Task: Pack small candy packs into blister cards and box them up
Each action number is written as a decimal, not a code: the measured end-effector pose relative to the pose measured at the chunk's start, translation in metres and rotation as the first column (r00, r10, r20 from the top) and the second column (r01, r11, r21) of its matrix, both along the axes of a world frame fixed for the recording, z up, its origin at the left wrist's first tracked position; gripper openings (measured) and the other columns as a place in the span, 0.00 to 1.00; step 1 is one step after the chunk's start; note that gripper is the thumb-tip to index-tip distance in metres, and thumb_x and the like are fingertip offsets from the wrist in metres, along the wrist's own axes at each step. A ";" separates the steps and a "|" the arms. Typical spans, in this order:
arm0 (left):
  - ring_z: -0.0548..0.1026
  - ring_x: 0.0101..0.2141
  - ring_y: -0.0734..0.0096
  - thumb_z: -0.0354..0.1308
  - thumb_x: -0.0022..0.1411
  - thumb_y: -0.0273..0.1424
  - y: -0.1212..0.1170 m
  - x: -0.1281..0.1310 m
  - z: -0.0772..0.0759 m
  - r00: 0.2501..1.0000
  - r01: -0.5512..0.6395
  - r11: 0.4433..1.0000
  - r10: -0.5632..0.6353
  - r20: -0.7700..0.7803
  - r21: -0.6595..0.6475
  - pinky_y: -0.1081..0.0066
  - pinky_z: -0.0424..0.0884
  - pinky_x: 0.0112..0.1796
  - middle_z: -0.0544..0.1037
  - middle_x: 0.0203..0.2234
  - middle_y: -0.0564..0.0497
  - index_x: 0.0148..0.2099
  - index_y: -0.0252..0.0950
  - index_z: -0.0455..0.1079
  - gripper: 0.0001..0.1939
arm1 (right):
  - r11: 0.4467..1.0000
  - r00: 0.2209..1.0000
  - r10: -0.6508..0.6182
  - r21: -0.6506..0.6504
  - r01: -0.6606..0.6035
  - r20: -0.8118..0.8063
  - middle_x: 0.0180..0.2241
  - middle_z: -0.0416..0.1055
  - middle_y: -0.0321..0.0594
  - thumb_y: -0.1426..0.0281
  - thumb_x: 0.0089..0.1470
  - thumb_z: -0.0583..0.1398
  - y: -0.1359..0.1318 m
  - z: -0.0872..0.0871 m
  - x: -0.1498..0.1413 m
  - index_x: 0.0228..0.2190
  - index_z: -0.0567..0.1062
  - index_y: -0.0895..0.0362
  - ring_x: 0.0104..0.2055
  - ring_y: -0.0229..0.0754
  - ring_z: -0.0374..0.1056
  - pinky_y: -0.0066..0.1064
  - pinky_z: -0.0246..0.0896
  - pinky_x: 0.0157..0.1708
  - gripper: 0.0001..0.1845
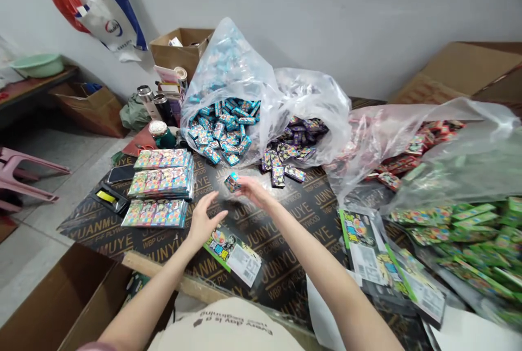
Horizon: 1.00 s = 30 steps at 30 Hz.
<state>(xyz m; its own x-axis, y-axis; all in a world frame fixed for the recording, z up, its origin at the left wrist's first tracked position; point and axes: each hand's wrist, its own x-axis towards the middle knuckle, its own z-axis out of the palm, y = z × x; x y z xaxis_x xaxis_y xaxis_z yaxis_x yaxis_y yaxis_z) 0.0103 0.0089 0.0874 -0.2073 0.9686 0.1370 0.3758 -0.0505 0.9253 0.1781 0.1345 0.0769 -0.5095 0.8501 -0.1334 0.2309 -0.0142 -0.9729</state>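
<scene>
Between the fingers of my right hand is a small blue candy packet, held above the table. My left hand is beside it with fingers apart and nothing in them. Below the hands lies a flat black-and-green printed pouch with a white label panel. Ahead, an open clear plastic bag spills blue packets. To its right, another bag holds purple packets, several of them loose on the table. Stacks of sealed multicolour packs stand left of my left hand.
Bags of red packets and green packets fill the right side, with more printed pouches in front. A phone, a black cutter-like tool and flasks are at the left. An open carton stands below the table edge.
</scene>
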 end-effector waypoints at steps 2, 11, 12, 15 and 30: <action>0.73 0.45 0.60 0.67 0.48 0.37 0.015 0.010 0.012 0.984 0.069 0.996 -0.058 0.169 -0.062 0.64 0.69 0.45 0.76 0.45 0.45 0.50 0.38 0.72 0.25 | 0.928 0.951 0.053 -0.336 -0.159 -0.304 0.32 0.77 0.48 0.49 0.53 0.50 -0.028 0.009 0.016 0.38 0.76 0.61 0.33 0.45 0.73 0.37 0.69 0.32 0.31; 0.63 0.16 0.80 0.70 0.40 0.40 0.013 0.062 0.024 0.784 0.322 0.879 -0.039 0.620 -0.352 0.76 0.57 0.22 0.69 0.13 0.56 0.18 0.33 0.68 0.18 | 0.956 0.962 -0.253 0.129 0.265 -0.099 0.51 0.69 0.49 0.44 0.39 0.63 -0.108 0.029 0.078 0.50 0.70 0.53 0.52 0.52 0.66 0.44 0.62 0.48 0.40; 0.63 0.17 0.80 0.70 0.40 0.40 0.010 0.065 0.022 0.777 0.321 0.876 -0.027 0.629 -0.359 0.76 0.57 0.23 0.69 0.13 0.56 0.18 0.33 0.68 0.18 | 0.916 0.963 -0.268 0.304 0.262 -0.021 0.57 0.63 0.48 0.48 0.36 0.67 -0.114 0.030 0.080 0.54 0.67 0.52 0.58 0.55 0.59 0.47 0.55 0.54 0.44; 0.67 0.19 0.76 0.70 0.41 0.43 0.003 0.070 0.015 0.785 0.347 0.872 -0.067 0.617 -0.347 0.75 0.62 0.25 0.72 0.16 0.53 0.20 0.32 0.71 0.18 | 0.810 0.952 -0.240 0.579 0.089 0.189 0.57 0.62 0.47 0.56 0.38 0.68 -0.128 0.034 0.081 0.55 0.66 0.51 0.61 0.57 0.54 0.49 0.44 0.59 0.42; 0.67 0.51 0.52 0.65 0.47 0.37 -0.031 0.026 -0.037 0.395 0.670 0.676 -0.674 -0.625 -0.306 0.48 0.47 0.59 0.69 0.51 0.38 0.69 0.34 0.38 0.54 | 0.653 0.753 -0.541 0.751 0.095 0.375 0.47 0.71 0.45 0.54 0.43 0.65 -0.177 -0.012 0.127 0.52 0.67 0.53 0.50 0.51 0.64 0.46 0.38 0.58 0.35</action>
